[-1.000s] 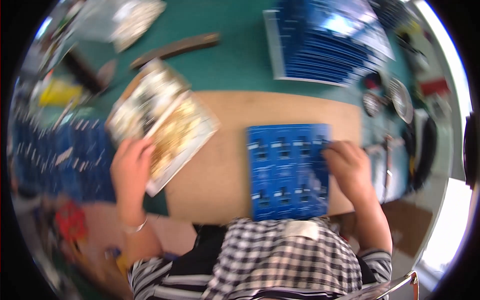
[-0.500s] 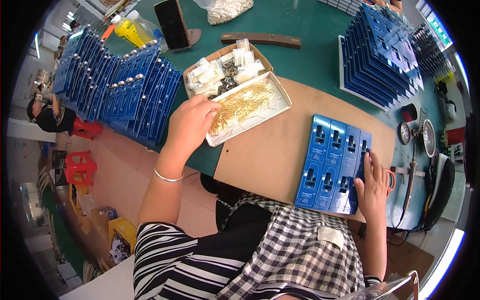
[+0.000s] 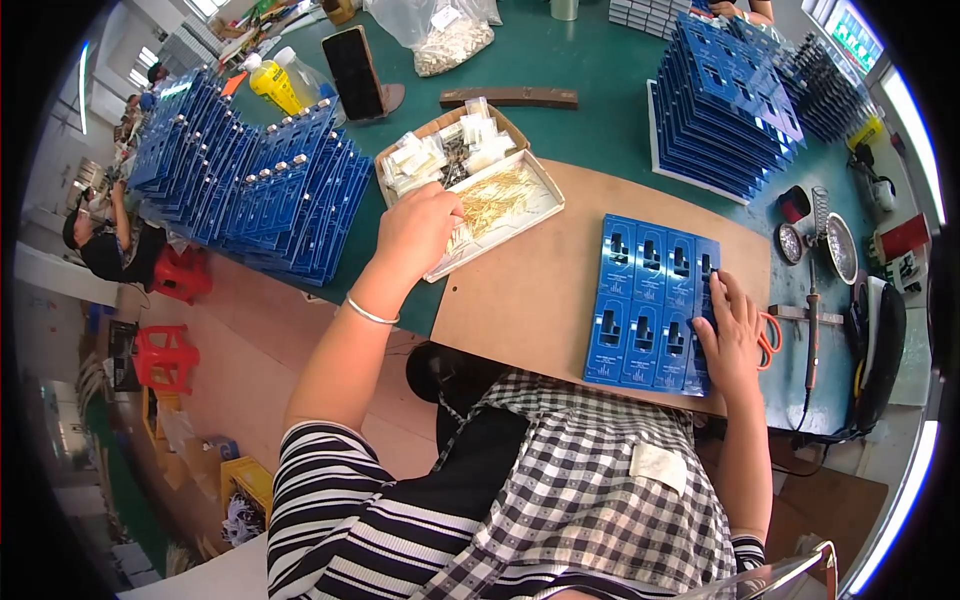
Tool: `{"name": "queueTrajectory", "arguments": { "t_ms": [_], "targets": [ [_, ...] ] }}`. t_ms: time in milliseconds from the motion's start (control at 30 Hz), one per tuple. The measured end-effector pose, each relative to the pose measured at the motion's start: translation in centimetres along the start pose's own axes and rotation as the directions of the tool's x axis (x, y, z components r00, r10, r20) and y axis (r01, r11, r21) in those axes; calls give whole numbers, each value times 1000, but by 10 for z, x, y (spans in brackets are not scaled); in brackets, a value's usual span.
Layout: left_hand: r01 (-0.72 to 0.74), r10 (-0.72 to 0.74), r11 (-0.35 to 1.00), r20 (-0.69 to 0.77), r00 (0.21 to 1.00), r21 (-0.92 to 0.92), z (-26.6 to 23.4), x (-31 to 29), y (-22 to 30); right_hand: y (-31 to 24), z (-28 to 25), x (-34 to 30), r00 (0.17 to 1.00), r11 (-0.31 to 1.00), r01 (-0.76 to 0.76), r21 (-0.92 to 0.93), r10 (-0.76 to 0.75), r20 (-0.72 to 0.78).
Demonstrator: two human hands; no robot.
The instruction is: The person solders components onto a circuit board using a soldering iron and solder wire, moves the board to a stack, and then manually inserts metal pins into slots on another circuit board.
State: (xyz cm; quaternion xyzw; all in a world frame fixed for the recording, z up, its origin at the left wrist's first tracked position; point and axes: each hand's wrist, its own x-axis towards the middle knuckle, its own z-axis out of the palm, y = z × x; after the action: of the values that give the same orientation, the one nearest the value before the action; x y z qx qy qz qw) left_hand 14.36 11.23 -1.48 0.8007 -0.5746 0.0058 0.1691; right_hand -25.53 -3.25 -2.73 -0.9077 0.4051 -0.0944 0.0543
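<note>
My left hand reaches over a shallow white tray of thin gold-coloured metal pins. Its fingers are curled together at the pins, and whatever the tips pinch is too small to make out. On the right, a blue circuit board panel with rows of dark cut-outs lies flat on a brown board. My right hand rests on the panel's right edge with thumb and fingers apart, gripping nothing.
Behind the pins, a cardboard box holds small packets. Stacked blue panels stand at left and right. A phone leans on a stand at the back. Orange-handled scissors and a soldering iron lie right of my right hand.
The whole view has shifted a little. My left hand has moved right, farther over the pin tray, with its fingers curled. My right hand stays on the panel's edge.
</note>
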Motion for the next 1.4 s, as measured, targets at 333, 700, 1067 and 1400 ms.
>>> {"name": "queueTrajectory", "arguments": {
  "t_ms": [333, 700, 1067, 1400],
  "targets": [
    [51, -50, 988, 12, 999, -143, -7, 5, -2, 9, 5, 10, 997, 992, 67, 107, -63, -35],
    [169, -136, 883, 107, 985, -439, -5, 8, -12, 9, 3, 8, 999, 988, 43, 148, -42, -5],
    [301, -354, 701, 51, 934, -646, -12, 2, -7, 2, -3, 12, 1000, 980, 23, 199, -19, -24],
    [510, 61, 20, 510, 858, -860, 14, -42, 113, 6, -5, 7, 999, 984, 45, 172, -41, -27]
  ]
}}
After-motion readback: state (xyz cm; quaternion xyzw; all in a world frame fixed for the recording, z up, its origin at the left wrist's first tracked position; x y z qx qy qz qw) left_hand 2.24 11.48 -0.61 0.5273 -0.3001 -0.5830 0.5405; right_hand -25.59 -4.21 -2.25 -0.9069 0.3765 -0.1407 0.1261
